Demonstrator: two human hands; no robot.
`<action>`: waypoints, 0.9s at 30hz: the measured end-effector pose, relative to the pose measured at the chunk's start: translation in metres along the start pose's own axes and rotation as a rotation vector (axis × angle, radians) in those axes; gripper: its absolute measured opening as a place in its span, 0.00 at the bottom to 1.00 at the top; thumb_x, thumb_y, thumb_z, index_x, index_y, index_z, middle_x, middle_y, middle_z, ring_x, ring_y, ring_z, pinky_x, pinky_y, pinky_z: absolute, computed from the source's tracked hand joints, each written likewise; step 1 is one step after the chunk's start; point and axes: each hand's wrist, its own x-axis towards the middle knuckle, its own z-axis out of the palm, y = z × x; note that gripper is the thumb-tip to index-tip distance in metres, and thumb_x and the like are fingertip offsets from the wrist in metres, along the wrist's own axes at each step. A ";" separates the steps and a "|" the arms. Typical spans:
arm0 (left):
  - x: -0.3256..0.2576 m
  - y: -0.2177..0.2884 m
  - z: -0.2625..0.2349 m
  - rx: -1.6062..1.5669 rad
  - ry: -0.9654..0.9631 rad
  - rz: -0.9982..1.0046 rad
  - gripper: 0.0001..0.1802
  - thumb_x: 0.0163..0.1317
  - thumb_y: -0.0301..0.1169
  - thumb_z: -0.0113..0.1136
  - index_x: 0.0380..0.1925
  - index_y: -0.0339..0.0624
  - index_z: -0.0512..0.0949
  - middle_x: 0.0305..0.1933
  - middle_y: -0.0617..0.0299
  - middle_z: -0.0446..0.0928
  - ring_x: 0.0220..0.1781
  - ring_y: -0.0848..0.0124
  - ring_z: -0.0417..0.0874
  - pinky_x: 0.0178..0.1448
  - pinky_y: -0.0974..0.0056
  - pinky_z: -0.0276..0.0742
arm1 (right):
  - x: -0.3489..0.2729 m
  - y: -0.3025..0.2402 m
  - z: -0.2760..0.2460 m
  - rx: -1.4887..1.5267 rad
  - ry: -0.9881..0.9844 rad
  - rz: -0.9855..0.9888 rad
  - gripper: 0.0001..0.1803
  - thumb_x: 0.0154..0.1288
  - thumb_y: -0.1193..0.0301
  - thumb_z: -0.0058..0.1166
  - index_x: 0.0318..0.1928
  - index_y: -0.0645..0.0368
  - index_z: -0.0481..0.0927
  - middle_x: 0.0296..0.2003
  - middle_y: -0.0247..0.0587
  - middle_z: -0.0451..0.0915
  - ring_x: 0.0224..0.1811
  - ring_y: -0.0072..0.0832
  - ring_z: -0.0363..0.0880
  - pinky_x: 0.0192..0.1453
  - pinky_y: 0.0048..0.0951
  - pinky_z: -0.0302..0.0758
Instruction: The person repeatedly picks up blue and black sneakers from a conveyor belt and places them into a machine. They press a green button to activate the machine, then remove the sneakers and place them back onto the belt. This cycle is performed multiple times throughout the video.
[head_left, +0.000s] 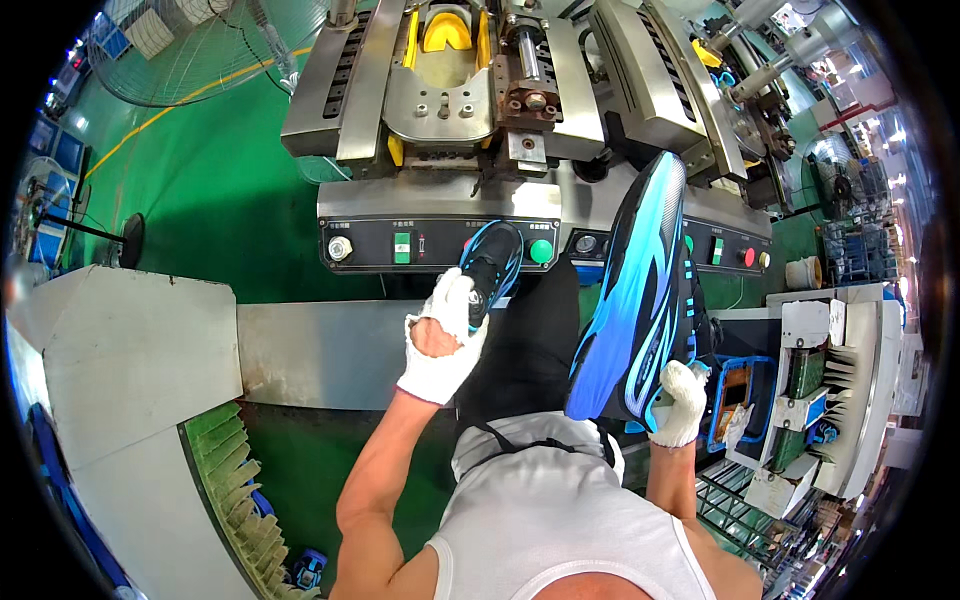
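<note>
In a white glove, my left hand (443,335) is closed on a black sports shoe (490,265) with blue edging, toe pointing away, in front of the control panel. My right hand (682,402), also gloved in white, grips the heel end of a second shoe (640,300). That one is raised and tilted so its black, blue and turquoise sole shows; its upper is mostly hidden behind the sole. Beyond both shoes stands a steel pressing machine (440,110) with a yellow horseshoe-shaped pad (447,32) in its middle.
The control panel (372,245) carries knobs and buttons. A second machine (650,75) stands at the right. Conveyors with hanging strips flank me, one at left (225,480), one at right (860,390). A wire fan guard (190,45) is at upper left, a blue-rimmed basket (765,385) at right.
</note>
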 end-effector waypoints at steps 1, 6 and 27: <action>0.000 -0.001 0.000 -0.016 -0.004 -0.007 0.33 0.59 0.35 0.76 0.63 0.40 0.75 0.68 0.47 0.79 0.62 0.47 0.86 0.62 0.51 0.83 | 0.004 0.004 -0.014 -0.287 -0.096 -0.229 0.12 0.58 0.86 0.62 0.42 0.62 0.88 0.39 0.39 0.89 0.42 0.31 0.88 0.53 0.32 0.82; -0.036 0.004 -0.039 -0.122 -0.007 -0.205 0.36 0.59 0.34 0.76 0.67 0.41 0.75 0.60 0.48 0.85 0.55 0.51 0.90 0.60 0.53 0.85 | 0.014 0.002 -0.040 -1.124 -0.268 -1.032 0.17 0.54 0.86 0.63 0.44 0.58 0.88 0.43 0.41 0.90 0.46 0.37 0.89 0.59 0.36 0.81; -0.189 -0.192 -0.054 0.212 0.240 -0.841 0.36 0.58 0.34 0.76 0.65 0.43 0.72 0.63 0.49 0.81 0.57 0.48 0.87 0.59 0.44 0.80 | 0.312 -0.069 0.444 -0.493 -0.645 -0.069 0.11 0.61 0.70 0.71 0.42 0.62 0.89 0.36 0.40 0.87 0.35 0.32 0.85 0.38 0.39 0.82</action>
